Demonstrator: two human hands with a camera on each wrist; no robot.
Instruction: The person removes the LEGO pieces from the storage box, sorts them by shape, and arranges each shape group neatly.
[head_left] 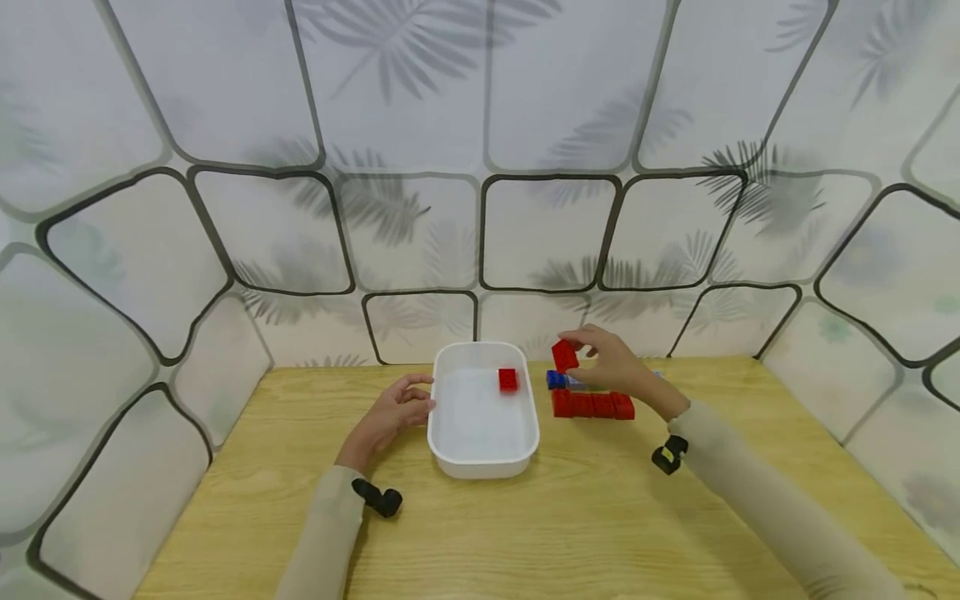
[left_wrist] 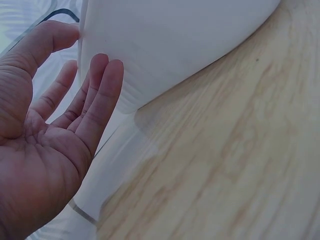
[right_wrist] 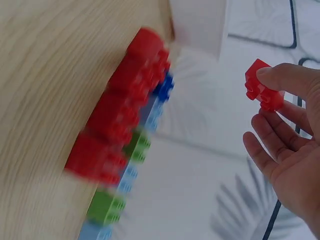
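Note:
My right hand (head_left: pixel 609 363) pinches a red toy brick (head_left: pixel 565 356) between thumb and fingers, up above the bricks to the right of the box. In the right wrist view the studs of this brick (right_wrist: pixel 263 86) show clearly. A white plastic box (head_left: pixel 483 471) stands in the middle of the table, with one red brick (head_left: pixel 507 380) inside near its right wall. At the box's left side is my left hand (head_left: pixel 392 414), fingers loosely extended and fingertips right at the wall. The left wrist view shows that hand's fingers (left_wrist: pixel 102 100) against the white box (left_wrist: pixel 175 40).
A row of several red bricks (head_left: pixel 592 406) lies right of the box. Behind it runs a row of blue, light blue and green bricks (right_wrist: pixel 134 145). The wooden table (head_left: pixel 480 542) meets a patterned cloth backdrop (head_left: pixel 551 233) at its far edge.

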